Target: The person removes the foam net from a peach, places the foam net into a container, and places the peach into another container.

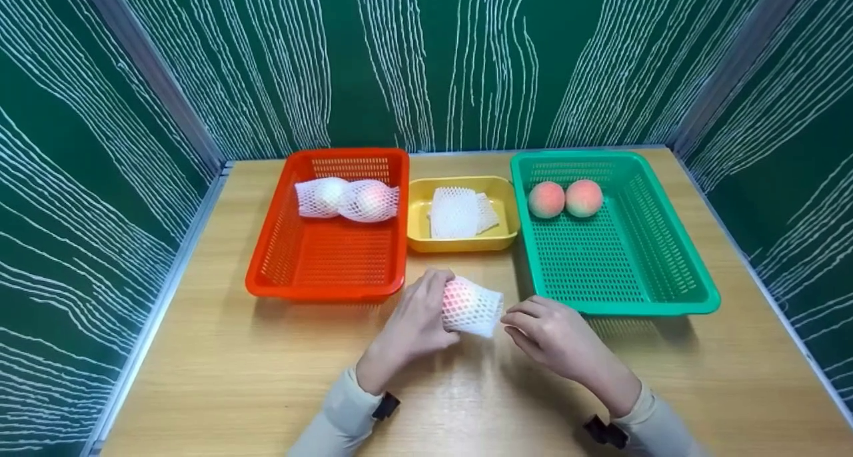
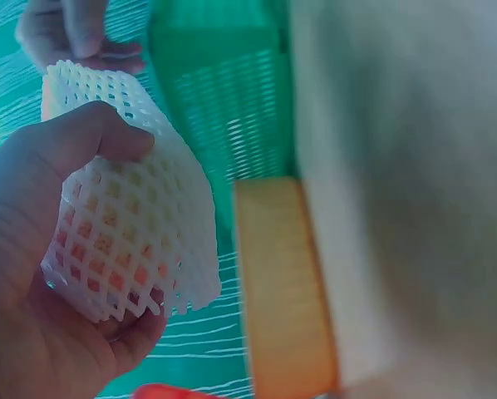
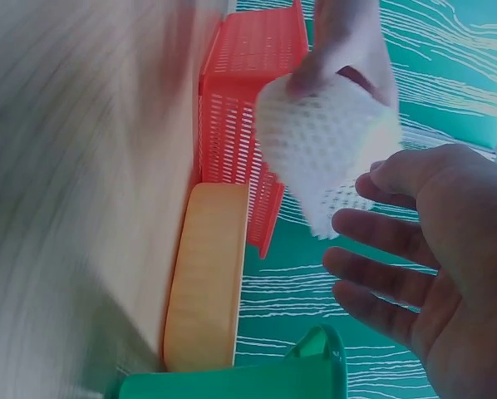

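Observation:
My left hand (image 1: 418,314) holds a pinkish peach (image 1: 458,296) inside a white foam net sleeve (image 1: 486,310), above the wooden table. In the left wrist view, the thumb lies across the net (image 2: 140,216) and the fingers curl beneath it; the peach's pink and yellow skin shows through the mesh. My right hand (image 1: 556,337) is beside the sleeve's right end, fingertips right at its loose edge. From the right wrist view, that hand's (image 3: 448,249) fingers are spread and loosely bent, with thumb and forefinger near the net's edge.
At the left, a red basket (image 1: 326,290) contains two netted peaches (image 1: 370,200). The yellow tray (image 1: 460,245) in the middle has flat foam nets (image 1: 455,212) in it. Two bare peaches (image 1: 584,198) sit in the green basket (image 1: 626,307) at the right. Green panels stand behind.

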`<state>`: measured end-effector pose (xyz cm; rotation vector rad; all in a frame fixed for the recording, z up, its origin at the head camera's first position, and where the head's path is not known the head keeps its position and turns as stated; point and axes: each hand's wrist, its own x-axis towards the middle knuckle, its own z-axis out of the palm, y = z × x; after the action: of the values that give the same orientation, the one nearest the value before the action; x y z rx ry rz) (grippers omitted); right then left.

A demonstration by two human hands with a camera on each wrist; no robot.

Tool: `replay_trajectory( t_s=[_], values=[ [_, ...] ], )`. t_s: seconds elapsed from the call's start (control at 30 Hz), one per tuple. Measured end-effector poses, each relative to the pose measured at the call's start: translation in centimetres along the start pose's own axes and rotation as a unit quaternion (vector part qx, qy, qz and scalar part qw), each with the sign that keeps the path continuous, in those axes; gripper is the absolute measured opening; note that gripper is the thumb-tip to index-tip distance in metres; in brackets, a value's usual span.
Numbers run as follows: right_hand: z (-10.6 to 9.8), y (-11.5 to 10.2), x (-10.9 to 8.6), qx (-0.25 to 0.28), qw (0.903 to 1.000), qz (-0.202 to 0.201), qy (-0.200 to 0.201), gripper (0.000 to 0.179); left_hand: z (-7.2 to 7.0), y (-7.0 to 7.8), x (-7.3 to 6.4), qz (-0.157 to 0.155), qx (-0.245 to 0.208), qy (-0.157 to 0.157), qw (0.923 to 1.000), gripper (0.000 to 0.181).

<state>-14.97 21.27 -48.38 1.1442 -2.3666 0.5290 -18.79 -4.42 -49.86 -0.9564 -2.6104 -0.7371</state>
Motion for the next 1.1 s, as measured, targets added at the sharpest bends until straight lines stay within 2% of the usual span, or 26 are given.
replay_trajectory(
  t_s=[0.23, 0.47, 0.63, 0.8, 0.93, 1.1],
  values=[
    [0.4, -0.1, -0.1, 0.017, 0.9997, 0.01, -0.013, 0.015, 2.2, -0.9, -0.4, -0.047, -0.018, -0.036, 0.9981, 0.087],
    [0.5, 0.0, -0.1, 0.014, 0.9993, 0.017, -0.029, 0.013, 3.1, -1.3, -0.1, -0.085, -0.024, -0.066, 0.9939, 0.088],
    [0.6, 0.0, -0.1, 0.013, 0.9996, 0.013, -0.019, 0.013, 3.2, -1.5, 0.1, -0.089, -0.029, -0.097, 0.9909, 0.085],
    [0.6, -0.2, -0.3, 0.014, 0.9999, 0.004, -0.005, 0.01, 3.2, -1.9, -0.3, -0.081, -0.04, -0.101, 0.9908, 0.088],
    [0.6, -0.1, -0.4, 0.018, 0.9998, 0.003, 0.002, 0.012, 3.2, -2.4, -0.2, -0.07, -0.089, -0.1, 0.9885, 0.088],
    [0.5, 0.1, -0.4, 0.021, 0.9996, 0.011, -0.011, 0.011, 3.2, -3.0, 0.3, -0.084, -0.177, -0.126, 0.9725, 0.085]
  ],
)
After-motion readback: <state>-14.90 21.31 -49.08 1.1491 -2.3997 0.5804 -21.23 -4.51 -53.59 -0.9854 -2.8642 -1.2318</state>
